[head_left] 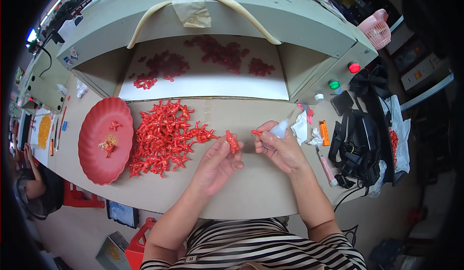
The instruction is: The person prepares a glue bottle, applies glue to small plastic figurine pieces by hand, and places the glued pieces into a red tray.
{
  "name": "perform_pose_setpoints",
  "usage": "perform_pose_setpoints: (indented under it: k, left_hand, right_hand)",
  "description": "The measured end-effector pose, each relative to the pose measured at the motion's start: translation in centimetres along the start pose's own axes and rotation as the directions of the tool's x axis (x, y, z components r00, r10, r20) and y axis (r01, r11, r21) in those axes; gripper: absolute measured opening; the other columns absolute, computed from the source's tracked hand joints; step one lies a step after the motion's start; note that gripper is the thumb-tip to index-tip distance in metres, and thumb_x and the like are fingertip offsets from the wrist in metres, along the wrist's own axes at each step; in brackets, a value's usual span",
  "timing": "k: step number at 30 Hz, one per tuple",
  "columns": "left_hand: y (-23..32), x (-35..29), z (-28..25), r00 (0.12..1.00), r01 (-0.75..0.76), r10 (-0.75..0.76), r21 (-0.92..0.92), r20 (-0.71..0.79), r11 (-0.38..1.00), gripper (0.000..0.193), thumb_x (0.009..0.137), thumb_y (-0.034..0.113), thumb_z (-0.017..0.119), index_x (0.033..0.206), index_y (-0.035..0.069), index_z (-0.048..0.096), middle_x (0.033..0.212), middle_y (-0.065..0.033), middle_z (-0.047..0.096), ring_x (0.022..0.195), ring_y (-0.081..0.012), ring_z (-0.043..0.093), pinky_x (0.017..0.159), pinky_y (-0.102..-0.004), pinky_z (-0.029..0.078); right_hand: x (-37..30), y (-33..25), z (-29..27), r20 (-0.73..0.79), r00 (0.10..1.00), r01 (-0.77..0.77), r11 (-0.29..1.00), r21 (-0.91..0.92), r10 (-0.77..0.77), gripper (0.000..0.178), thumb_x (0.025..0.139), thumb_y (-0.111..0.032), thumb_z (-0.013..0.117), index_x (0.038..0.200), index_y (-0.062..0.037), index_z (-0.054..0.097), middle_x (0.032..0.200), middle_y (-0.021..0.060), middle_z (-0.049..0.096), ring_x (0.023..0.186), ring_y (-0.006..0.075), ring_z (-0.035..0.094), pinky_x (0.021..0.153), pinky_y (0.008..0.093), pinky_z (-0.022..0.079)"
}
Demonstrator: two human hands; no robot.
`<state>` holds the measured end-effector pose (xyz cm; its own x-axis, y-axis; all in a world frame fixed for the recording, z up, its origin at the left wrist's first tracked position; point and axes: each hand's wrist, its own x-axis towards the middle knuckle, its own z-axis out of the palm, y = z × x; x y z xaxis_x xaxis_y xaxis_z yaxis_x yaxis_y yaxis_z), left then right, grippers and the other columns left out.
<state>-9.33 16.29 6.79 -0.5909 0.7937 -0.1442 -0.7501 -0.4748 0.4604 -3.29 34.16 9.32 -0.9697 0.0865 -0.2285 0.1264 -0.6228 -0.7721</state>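
My left hand (215,167) pinches a small red plastic figure body (232,142) between thumb and fingers above the table. A short way to its right, my right hand (286,153) grips a translucent squeeze bottle (279,129) with a thin needle tip that points up and away. Between the right thumb and forefinger, a tiny red plastic part (254,132) sticks out toward the left hand; the two red pieces are apart. Left of my hands lies a big heap of red plastic figures (162,137) with limbs sticking out.
An oval red dish (87,144) at the left holds a few red pieces and yellowish strands. Ahead stands a grey box-like booth (309,69) with red parts inside. On the right lie an orange box (324,133), a pink-and-white tube (327,168), crumpled tissue (300,126) and a black bag (360,147).
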Motion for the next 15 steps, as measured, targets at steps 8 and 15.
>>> perform_pose_setpoints:
  k: [8,15]
  left_hand:
    - [-0.8,0.4,-0.6,1.000,0.005,-0.005,0.073,-0.010,0.997,0.024,0.088,0.020,0.053,0.110,0.010,0.054,0.101,-0.0064,0.058,0.078,-0.0107,0.055,0.069,-0.0286,0.049]
    - [-1.0,0.6,-0.5,0.998,-0.011,0.019,0.118,-0.066,0.993,0.022,0.087,0.017,0.055,0.107,0.009,0.055,0.095,-0.0028,0.059,0.077,-0.0101,0.055,0.069,-0.0272,0.049]
  right_hand:
    - [-1.7,0.2,1.5,-0.072,0.945,0.231,0.805,-0.546,-0.320,0.011,0.077,0.000,0.064,0.086,-0.0004,0.059,0.084,0.0091,0.061,0.075,0.0157,0.060,0.068,0.0268,0.049]
    - [-1.5,0.4,1.6,0.324,0.722,0.533,0.192,-0.824,-0.611,0.016,0.071,0.001,0.067,0.086,-0.0026,0.063,0.083,0.0097,0.062,0.072,0.0192,0.061,0.061,0.0262,0.049]
